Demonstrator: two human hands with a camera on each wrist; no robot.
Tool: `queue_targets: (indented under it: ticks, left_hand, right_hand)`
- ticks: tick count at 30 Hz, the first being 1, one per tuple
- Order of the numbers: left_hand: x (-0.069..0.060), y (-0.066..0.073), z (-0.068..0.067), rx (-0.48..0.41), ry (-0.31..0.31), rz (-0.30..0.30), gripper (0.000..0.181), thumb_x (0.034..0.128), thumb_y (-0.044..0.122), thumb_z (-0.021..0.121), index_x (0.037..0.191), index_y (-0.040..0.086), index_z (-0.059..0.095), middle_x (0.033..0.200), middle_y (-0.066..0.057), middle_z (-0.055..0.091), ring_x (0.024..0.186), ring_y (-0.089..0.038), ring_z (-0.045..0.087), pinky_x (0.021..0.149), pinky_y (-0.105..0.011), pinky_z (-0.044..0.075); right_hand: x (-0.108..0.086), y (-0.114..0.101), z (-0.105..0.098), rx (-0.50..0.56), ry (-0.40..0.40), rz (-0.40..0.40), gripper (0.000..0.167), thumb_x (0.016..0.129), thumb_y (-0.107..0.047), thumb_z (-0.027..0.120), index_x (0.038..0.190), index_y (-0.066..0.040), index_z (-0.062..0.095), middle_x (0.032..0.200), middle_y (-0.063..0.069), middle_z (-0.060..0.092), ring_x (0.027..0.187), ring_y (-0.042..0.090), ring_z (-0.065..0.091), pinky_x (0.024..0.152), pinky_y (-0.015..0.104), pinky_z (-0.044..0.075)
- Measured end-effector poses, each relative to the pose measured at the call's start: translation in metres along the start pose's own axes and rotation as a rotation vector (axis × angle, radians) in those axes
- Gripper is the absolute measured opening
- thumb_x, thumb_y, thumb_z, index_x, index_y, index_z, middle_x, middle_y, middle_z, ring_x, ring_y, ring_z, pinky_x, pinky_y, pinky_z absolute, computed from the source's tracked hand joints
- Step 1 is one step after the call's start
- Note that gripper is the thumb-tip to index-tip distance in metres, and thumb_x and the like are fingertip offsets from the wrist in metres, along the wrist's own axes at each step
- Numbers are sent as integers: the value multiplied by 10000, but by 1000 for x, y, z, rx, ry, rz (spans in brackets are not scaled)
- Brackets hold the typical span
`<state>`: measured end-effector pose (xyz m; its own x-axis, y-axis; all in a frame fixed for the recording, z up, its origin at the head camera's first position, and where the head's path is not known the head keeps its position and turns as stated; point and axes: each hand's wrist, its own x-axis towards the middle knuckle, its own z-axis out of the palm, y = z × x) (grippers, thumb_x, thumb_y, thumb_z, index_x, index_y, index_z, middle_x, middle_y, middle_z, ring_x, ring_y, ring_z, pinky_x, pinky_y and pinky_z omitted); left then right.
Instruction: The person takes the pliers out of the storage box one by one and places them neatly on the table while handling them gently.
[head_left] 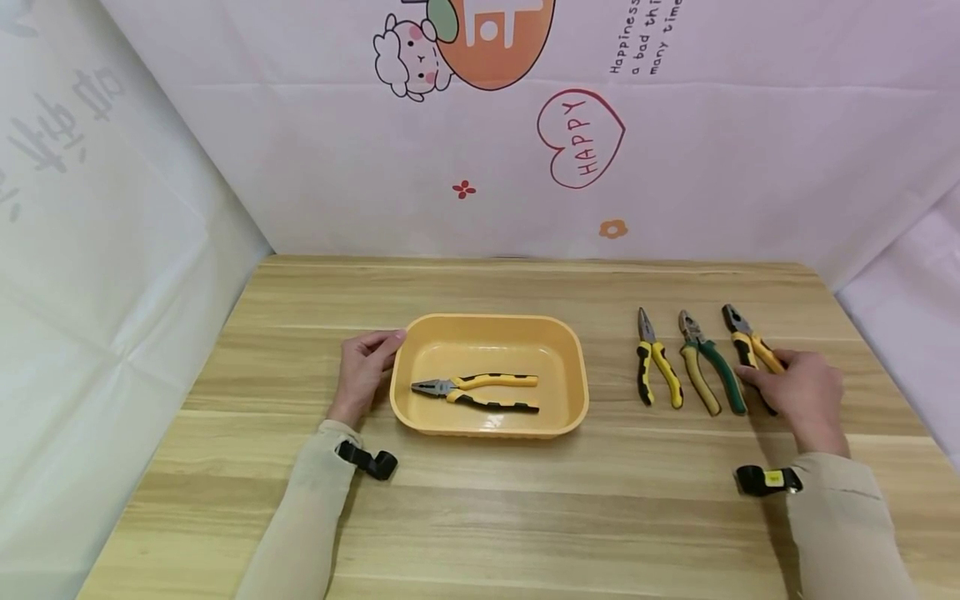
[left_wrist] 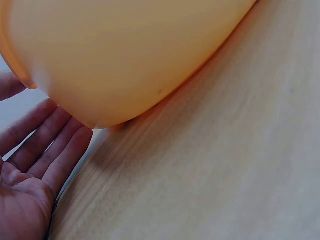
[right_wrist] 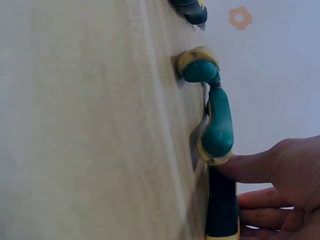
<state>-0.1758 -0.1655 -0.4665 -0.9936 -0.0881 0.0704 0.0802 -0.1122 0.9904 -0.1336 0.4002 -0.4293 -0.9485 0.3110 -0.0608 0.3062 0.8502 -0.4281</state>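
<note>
At the left end of the yellow plastic tray (head_left: 490,434), my left hand (head_left: 365,371) touches the wall with nearly straight fingers (left_wrist: 65,155), thumb by the rim. Inside the tray lies a pair of yellow-and-black combination pliers (head_left: 480,393), jaws pointing left. On the right, my right hand (head_left: 810,396) holds the handles of another pair of yellow-and-black combination pliers (head_left: 742,342) between thumb and fingers; they lie on the table, jaws pointing away. The right wrist view shows the thumb against the dark handle (right_wrist: 222,200), the fingers partly hidden behind it.
Left of the held pliers lie green-and-tan pliers (head_left: 708,362) and yellow-and-black needle-nose pliers (head_left: 658,358), a small gap between them. All are on a wooden table (head_left: 525,517). A white printed cloth (head_left: 360,183) hangs behind the table.
</note>
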Motion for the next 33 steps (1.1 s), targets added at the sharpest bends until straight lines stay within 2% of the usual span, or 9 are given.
queue_targets:
  ticks: [9, 13, 16, 23, 27, 33]
  left_hand:
    - [1, 0, -1, 6, 0, -3, 320, 965, 95, 705, 1109, -189, 676, 941, -92, 758, 792, -138, 745, 734, -292, 631]
    - [1, 0, -1, 1, -10, 3, 307, 964, 85, 702, 1108, -184, 680, 944, -86, 757, 804, -147, 745, 741, -302, 632]
    - [1, 1, -1, 1, -10, 3, 311, 964, 88, 701, 1106, -187, 677, 947, -89, 757, 808, -149, 744, 747, -305, 631]
    - [1, 0, -1, 5, -2, 0, 316, 960, 92, 706, 1104, -188, 671, 959, -102, 758, 805, -149, 746, 755, -308, 630]
    - [1, 0, -1, 7, 0, -5, 313, 961, 87, 706, 1108, -187, 672, 992, -154, 751, 808, -157, 747, 752, -309, 630]
    - [1, 0, 0, 16, -1, -3, 309, 964, 88, 704, 1106, -185, 679, 1027, -203, 736, 814, -159, 747, 746, -310, 632]
  right_hand:
    - [0, 1, 1, -1, 11, -34, 706, 965, -361, 686, 1336, 203, 479, 1238, 433, 534, 1032, 572, 510, 910, 630, 317]
    - [-1, 1, -1, -13, 5, -49, 699, 951, -357, 695, 1317, 206, 498, 1176, 420, 573, 962, 528, 540, 839, 593, 332]
    - [-1, 1, -3, -20, -11, -40, 734, 951, -389, 688, 1328, 208, 485, 1194, 424, 556, 978, 529, 524, 805, 579, 350]
    - [-3, 0, -9, -9, -40, -4, 850, 965, -484, 648, 1385, 213, 405, 1354, 455, 426, 1162, 639, 404, 929, 682, 360]
    - [-6, -2, -11, 11, -31, -3, 856, 974, -482, 636, 1396, 219, 383, 1350, 440, 439, 1206, 654, 371, 988, 717, 322]
    - [-14, -11, -17, 49, -19, -18, 848, 1000, -469, 593, 1431, 214, 331, 1359, 452, 424, 1220, 643, 398, 1005, 737, 320]
